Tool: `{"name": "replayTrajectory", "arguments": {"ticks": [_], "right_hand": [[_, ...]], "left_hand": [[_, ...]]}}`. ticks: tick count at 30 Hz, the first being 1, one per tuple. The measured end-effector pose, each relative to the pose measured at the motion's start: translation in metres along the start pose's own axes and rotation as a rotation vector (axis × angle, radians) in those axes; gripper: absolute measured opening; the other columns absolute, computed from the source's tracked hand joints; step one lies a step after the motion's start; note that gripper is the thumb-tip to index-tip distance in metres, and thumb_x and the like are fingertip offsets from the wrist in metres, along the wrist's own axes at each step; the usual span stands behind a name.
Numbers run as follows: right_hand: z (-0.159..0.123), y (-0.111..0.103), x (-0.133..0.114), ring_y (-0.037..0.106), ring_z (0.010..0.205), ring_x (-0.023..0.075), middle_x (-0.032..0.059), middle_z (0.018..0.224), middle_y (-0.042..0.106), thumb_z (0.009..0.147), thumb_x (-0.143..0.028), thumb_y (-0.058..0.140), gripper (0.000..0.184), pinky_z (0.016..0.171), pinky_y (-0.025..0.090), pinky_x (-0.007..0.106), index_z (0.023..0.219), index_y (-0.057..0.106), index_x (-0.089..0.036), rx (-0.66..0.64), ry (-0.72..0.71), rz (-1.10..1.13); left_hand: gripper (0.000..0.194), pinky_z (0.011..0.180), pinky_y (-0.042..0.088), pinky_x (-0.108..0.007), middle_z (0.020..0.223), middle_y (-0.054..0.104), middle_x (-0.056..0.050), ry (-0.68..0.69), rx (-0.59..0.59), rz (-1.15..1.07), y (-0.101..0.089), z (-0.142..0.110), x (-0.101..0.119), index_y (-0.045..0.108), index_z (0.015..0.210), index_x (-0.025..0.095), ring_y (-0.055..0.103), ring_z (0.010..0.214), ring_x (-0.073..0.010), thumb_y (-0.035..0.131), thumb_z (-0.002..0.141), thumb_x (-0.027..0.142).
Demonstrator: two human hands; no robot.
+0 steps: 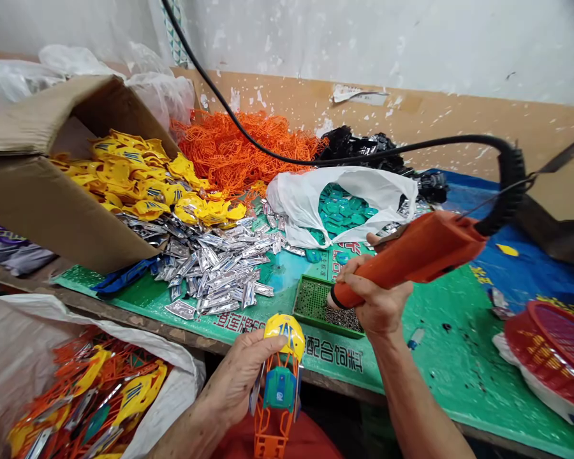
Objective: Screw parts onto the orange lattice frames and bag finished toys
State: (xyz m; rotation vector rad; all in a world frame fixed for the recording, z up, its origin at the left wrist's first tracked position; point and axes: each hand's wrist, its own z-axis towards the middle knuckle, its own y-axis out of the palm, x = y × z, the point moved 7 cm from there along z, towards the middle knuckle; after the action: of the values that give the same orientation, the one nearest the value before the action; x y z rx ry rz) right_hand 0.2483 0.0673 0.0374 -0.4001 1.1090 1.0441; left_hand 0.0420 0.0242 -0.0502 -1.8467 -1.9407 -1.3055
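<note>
My left hand [242,370] grips a toy vehicle body [281,382] with a yellow nose, a green middle piece and an orange frame, held just off the table's front edge. In my right hand [380,296] is an orange electric screwdriver [411,255], its tip pointing down and left. That tip is over a green tray [316,299] of small screws; whether it touches them is hidden. Behind the tray, a white plastic bag [296,197] holds teal pieces [342,207]. Silver parts [220,264] lie heaped to the left.
A tipped cardboard box [43,204] spills yellow parts [134,172]. Orange frames [249,146] and black parts [363,150] pile against the wall. A black cable [277,156] arches overhead. Lower left, a sack [182,363] holds assembled pieces. A red basket [545,357] stands right.
</note>
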Motion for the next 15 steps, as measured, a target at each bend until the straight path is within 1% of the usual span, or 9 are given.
{"name": "replayTrajectory", "arguments": {"ticks": [3, 5, 10, 15], "right_hand": [[-0.0002, 0.002, -0.0016, 0.057, 0.051, 0.0143, -0.0059, 0.063, 0.06, 0.054, -0.018, 0.07, 0.048, 0.054, 0.047, 0.033, 0.1, 0.055, -0.02, 0.041, 0.056, 0.062], [-0.0008, 0.0034, -0.0014, 0.057, 0.049, 0.0137, -0.0069, 0.063, 0.061, 0.051, -0.016, 0.072, 0.055, 0.053, 0.046, 0.032, 0.103, 0.053, -0.02, 0.064, 0.097, 0.098], [-0.0019, 0.0033, 0.0027, 0.058, 0.051, 0.0141, -0.0057, 0.067, 0.063, 0.047, -0.012, 0.075, 0.055, 0.055, 0.045, 0.032, 0.096, 0.051, -0.02, 0.09, 0.156, 0.127], [-0.003, 0.0035, 0.0041, 0.058, 0.05, 0.0143, -0.0061, 0.067, 0.063, 0.046, -0.011, 0.074, 0.056, 0.054, 0.045, 0.032, 0.095, 0.05, -0.021, 0.098, 0.178, 0.164]], "left_hand": [[0.025, 0.052, 0.047, -0.019, 0.059, 0.069, -0.006, 0.003, -0.003, 0.011, 0.0007, 0.0006, -0.0004, 0.071, 0.073, 0.01, 0.059, 0.049, -0.0108, 0.078, 0.064, 0.032], [0.024, 0.051, 0.047, -0.019, 0.059, 0.069, -0.005, 0.005, -0.006, 0.012, 0.0007, 0.001, -0.0002, 0.071, 0.072, 0.01, 0.058, 0.049, -0.0105, 0.078, 0.065, 0.032], [0.024, 0.049, 0.046, -0.018, 0.061, 0.07, -0.005, 0.008, -0.019, -0.003, 0.0005, 0.0011, -0.0013, 0.072, 0.074, 0.01, 0.058, 0.049, -0.0097, 0.079, 0.065, 0.031], [0.024, 0.046, 0.044, -0.017, 0.058, 0.067, -0.002, -0.019, -0.033, -0.009, 0.0002, 0.0005, -0.0063, 0.072, 0.073, 0.011, 0.055, 0.045, -0.0075, 0.08, 0.065, 0.031]]}}
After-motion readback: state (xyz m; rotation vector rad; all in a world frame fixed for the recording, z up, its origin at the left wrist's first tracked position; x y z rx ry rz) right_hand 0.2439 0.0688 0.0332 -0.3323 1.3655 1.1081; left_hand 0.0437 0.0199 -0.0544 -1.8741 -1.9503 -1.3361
